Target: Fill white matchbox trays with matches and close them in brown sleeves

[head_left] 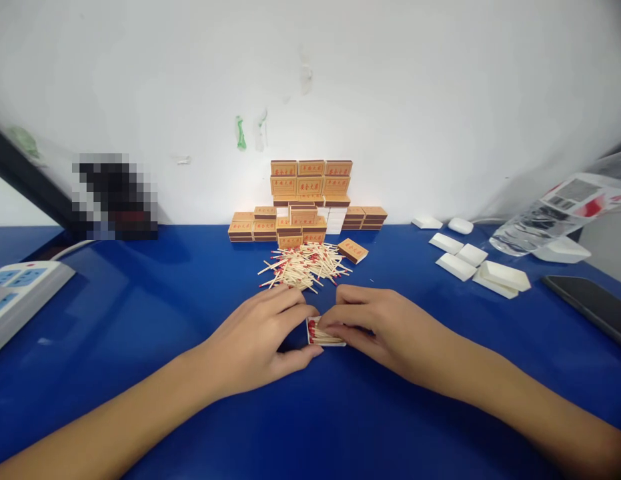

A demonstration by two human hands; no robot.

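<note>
White open-topped cardboard matchbox tray [330, 345] lies between both hands on the glossy blue counter [165, 287], part-filled with red-tipped wooden matches [321, 338]. Step in hand, my read: settling matches into the tray. Next move calls for a light touch: tray steady, sticks parallel, heads lined up at the 9 o'clock end.

Left to right, tray = clock centre:

- 9, far out: white power strip [20, 293] with blue socket panels.
- 9, touching: left hand [263, 330], thumb and forefinger pinching the tray's left end across its near and far edges.
- Just before 12: loose heap of red-tipped matches [305, 268]; behind it, stepped stack of orange-and-brown cardboard matchboxes [310, 185].
- Between 12 and 1: single orange matchbox [353, 251], beside the heap.
- 3, touching: right hand [383, 323], fingertips bunched inside the tray over the sticks. Can't tell if pinching or just pressing.
- 2: cluster of white card trays [455, 267]; further out, clear plastic bottle [525, 230], tilted.
- 3, far out: black phone [590, 307].
</note>
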